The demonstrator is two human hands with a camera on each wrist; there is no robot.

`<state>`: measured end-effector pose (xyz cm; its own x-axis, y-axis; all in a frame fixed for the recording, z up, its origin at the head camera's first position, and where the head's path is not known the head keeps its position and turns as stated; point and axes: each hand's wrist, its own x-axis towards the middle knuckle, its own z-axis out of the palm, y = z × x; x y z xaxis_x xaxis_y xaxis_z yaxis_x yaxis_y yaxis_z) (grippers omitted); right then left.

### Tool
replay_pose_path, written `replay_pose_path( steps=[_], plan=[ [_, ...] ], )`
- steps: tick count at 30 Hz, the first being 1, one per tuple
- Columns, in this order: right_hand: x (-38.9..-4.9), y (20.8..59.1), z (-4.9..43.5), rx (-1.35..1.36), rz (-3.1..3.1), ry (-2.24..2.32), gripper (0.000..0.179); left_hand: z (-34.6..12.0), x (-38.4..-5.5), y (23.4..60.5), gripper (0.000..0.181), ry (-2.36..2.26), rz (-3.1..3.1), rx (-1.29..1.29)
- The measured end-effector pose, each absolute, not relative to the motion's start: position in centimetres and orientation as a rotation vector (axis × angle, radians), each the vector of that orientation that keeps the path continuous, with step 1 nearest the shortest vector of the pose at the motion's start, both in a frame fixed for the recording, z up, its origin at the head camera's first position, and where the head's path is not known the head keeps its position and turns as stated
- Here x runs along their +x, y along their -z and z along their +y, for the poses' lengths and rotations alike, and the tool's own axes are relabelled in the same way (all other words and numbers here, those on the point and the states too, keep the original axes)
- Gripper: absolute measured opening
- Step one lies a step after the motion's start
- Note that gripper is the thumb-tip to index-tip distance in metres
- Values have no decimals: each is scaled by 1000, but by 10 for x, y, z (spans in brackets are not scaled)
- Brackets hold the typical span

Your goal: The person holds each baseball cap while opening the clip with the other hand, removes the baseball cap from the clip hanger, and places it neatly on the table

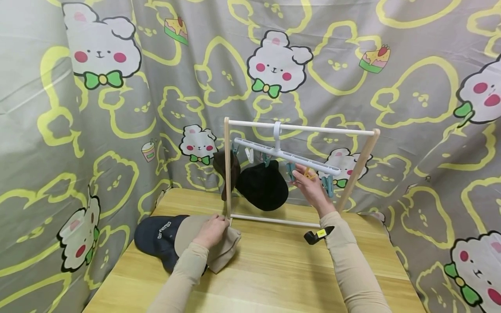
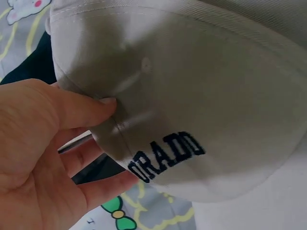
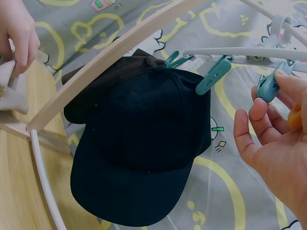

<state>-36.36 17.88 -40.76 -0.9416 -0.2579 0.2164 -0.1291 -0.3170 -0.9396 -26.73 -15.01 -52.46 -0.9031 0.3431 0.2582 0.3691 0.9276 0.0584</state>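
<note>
My left hand (image 1: 211, 231) pinches a beige baseball cap (image 2: 206, 91) with dark "ORADO" lettering, thumb on the outside of the crown. In the head view that cap rests over a navy cap (image 1: 156, 243) with white lettering on the table. Up at the hanger (image 1: 297, 157), my right hand (image 1: 312, 191) pinches a teal clothespin (image 3: 268, 87) between thumb and fingers. A black cap (image 3: 139, 129) hangs from the hanger by teal clips, to the left of this hand. Behind it a dark brown cap (image 3: 108, 81) hangs at the hanger's far end.
The hanger hooks onto the white top bar (image 1: 328, 129) of a wooden-sided rack (image 1: 228, 174) on the wooden table (image 1: 274, 265). More clips hang along it, a white one (image 1: 249, 154) and an orange one (image 1: 309, 173) among them. A patterned curtain (image 1: 219, 52) encloses the table.
</note>
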Motion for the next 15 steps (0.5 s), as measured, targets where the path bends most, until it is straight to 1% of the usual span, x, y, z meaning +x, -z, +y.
replay_pose_path(
  steps=[5,7,11,13,15],
  plan=[
    [-364,407,179,-513,1799,2425,43,-153,-270,536,21,193,-2845,-474],
    [-364,407,179,-513,1794,2429,43,-154,-271,541,23,208,-2828,-445],
    [-363,407,180,-502,1774,2443,33,-156,-272,550,24,234,-2783,-387],
    [-363,407,179,-495,1771,2445,31,-156,-271,552,23,253,-2766,-361],
    [-363,407,179,-491,1781,2443,34,-156,-271,554,22,272,-2760,-331]
  ],
)
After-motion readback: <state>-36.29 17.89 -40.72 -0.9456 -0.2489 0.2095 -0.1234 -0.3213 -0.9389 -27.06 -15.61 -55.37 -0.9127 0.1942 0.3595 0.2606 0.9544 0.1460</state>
